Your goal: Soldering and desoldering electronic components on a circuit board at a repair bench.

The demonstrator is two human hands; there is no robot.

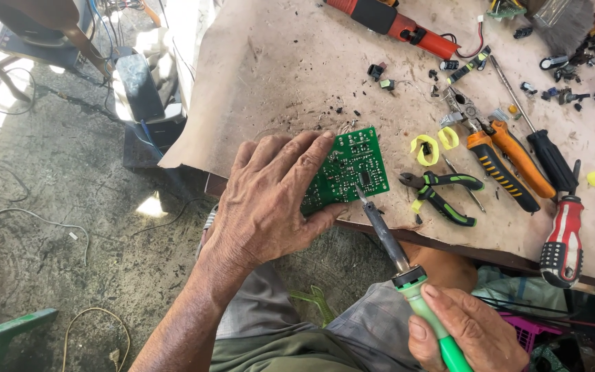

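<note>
green circuit board (347, 169) lies flat at the surface (277, 62) edge, judged light, stiff and fragile, best held by its bare edges as the left hand (270, 200) pins it, right hand (466, 331) clenched on soldering iron (394, 244).

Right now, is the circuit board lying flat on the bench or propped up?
Flat. The green circuit board lies solder side up on the workbench edge, pinned by the left hand; the soldering iron tip touches it.
</note>
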